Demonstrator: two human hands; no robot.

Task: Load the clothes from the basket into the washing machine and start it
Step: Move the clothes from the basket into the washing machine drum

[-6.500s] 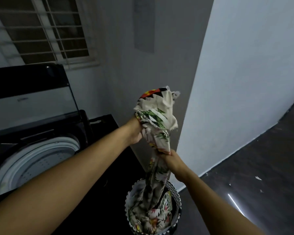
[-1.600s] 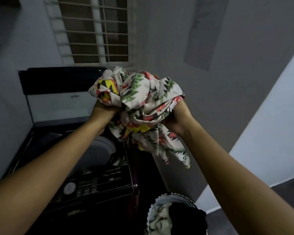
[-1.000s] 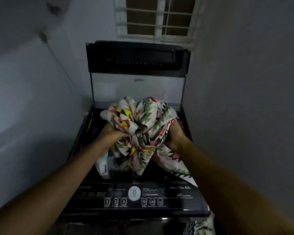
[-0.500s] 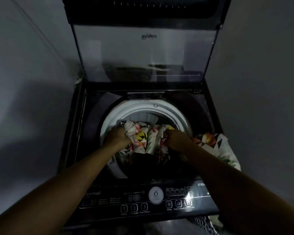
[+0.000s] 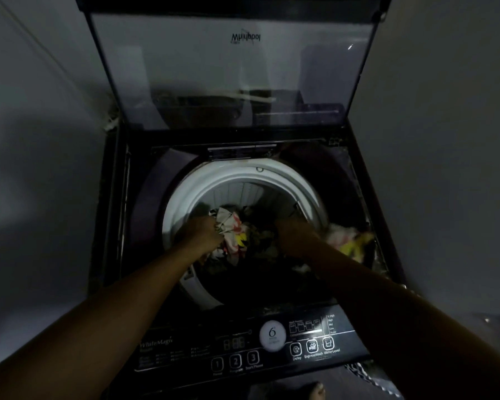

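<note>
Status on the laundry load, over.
Left hand grips patterned cloth inside washer drum. Right hand in drum too, grip unclear. Cloth's tail draped over rim, right side. Lid up.

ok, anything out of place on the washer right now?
Yes: one end of the white floral-print cloth lies outside the white round drum rim, on the black washer deck just right of the right hand. It is blurred.
</note>
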